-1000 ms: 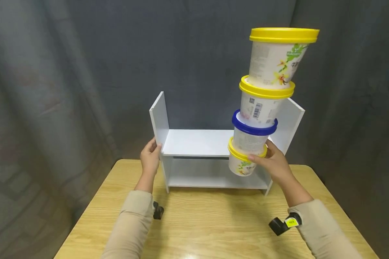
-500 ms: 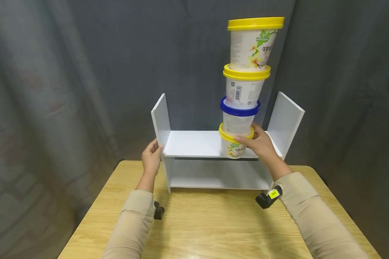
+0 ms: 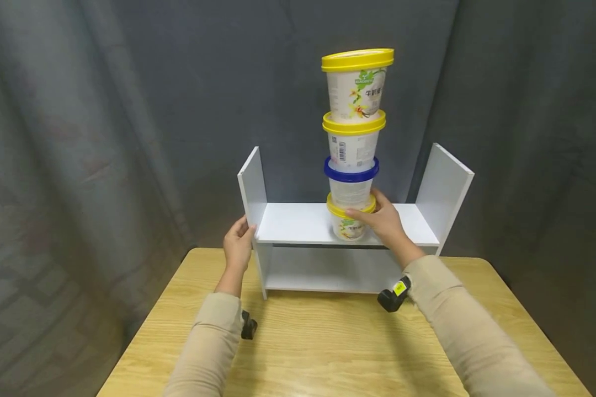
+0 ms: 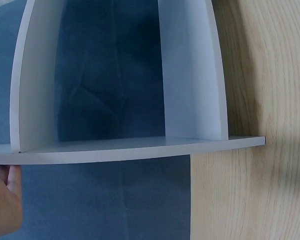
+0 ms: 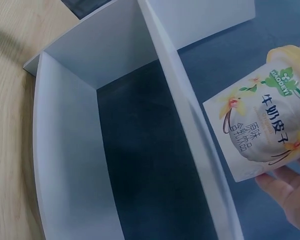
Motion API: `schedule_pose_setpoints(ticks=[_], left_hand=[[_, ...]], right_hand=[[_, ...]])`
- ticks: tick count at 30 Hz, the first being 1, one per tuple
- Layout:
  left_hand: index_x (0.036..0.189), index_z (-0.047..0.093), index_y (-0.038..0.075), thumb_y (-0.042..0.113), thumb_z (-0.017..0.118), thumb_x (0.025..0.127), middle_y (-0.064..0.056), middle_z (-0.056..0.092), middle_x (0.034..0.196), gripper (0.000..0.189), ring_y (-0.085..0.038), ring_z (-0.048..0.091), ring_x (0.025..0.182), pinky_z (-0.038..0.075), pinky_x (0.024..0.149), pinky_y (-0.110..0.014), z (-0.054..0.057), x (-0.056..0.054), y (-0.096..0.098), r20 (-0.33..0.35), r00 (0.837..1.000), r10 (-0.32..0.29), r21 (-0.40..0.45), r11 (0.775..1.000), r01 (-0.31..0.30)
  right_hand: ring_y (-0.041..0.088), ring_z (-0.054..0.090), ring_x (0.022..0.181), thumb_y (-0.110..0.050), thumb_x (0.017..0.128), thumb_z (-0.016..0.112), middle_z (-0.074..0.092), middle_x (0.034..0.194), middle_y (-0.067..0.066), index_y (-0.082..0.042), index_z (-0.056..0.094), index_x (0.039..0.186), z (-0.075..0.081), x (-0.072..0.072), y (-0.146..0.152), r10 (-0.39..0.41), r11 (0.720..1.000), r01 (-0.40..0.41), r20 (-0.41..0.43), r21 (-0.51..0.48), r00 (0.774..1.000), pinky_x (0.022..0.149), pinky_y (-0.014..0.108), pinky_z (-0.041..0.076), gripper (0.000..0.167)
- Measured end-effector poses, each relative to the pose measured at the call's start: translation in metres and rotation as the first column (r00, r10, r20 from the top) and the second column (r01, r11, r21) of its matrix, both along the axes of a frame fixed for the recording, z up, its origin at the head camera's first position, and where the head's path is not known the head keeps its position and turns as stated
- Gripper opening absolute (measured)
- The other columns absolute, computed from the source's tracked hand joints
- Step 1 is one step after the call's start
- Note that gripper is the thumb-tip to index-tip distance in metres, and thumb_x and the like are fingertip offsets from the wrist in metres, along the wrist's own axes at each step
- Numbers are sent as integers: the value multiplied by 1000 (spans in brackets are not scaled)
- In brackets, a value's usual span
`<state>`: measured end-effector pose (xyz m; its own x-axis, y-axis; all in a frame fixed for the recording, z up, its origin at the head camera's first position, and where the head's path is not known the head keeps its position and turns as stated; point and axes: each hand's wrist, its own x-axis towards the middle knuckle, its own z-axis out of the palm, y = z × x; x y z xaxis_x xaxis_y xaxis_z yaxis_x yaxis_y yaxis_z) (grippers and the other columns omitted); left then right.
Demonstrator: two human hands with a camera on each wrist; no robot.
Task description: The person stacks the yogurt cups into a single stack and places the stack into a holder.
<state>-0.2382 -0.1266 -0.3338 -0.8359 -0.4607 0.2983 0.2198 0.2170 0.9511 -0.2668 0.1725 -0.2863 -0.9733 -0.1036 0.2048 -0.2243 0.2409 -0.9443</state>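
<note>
My right hand (image 3: 384, 220) grips the lowest tub (image 3: 349, 227) of a stack, thumb in front near its yellow lid and fingers round the far side. On it stand a tub with a blue lid (image 3: 351, 177), a yellow-lidded tub (image 3: 354, 149) with a barcode, and a larger yellow-lidded tub (image 3: 357, 94) on top. The stack is nearly upright in front of the upper board (image 3: 293, 220) of a white shelf; in the right wrist view the lowest tub's base (image 5: 220, 142) is close over that board. My left hand (image 3: 238, 245) holds the shelf's left side panel (image 3: 252, 187) at its edge.
The shelf's lower board (image 3: 323, 270) lies beneath, and its right side panel (image 3: 444, 193) rises beyond my right hand. It stands on a wooden table (image 3: 318, 342). Grey curtains (image 3: 179, 110) hang behind and at both sides.
My right hand has carried the tub stack left and inward, from in front of the shelf's right part to its upper board. The stack leans less. My left hand keeps its place on the panel.
</note>
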Motion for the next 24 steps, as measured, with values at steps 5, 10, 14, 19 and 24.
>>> schedule_pose_setpoints(ticks=[5,10,14,19,24], left_hand=[[118,53,6,11,58,82,-16,54,114,36,-23,50,104,44,83,-33,4,13,6,22,999,23,-5,1000,-23],[118,52,7,11,58,82,-16,53,114,37,-23,50,104,44,83,-34,8,25,11,26,999,42,-7,999,-42],[118,53,6,10,58,82,-17,54,114,36,-24,51,104,44,82,-35,6,29,13,14,999,37,1,999,-37],[117,54,6,9,59,82,-16,54,113,36,-24,51,103,45,81,-34,3,33,14,5,999,42,10,999,-42],[118,53,7,10,57,83,-15,54,114,35,-23,51,103,45,82,-33,1,35,15,-6,999,39,0,999,-39]], right_hand=[[25,35,116,-46,60,73,39,130,8,-17,26,136,0,0,0,-4,1000,4,0,4,1000,96,43,27,94],[25,38,114,-44,60,74,41,127,8,-17,28,135,-1,1,1,14,1000,-14,-20,2,1000,95,42,29,92],[25,38,114,-47,60,73,42,127,7,-18,29,135,-2,2,0,6,1000,-6,-24,25,1000,95,43,29,91],[25,39,112,-48,61,72,44,125,8,-16,30,134,-3,2,0,3,999,-1,-40,48,999,94,43,30,90],[26,40,111,-51,62,70,43,124,9,-15,28,134,-3,2,1,10,997,-7,-44,82,999,93,44,30,91]])
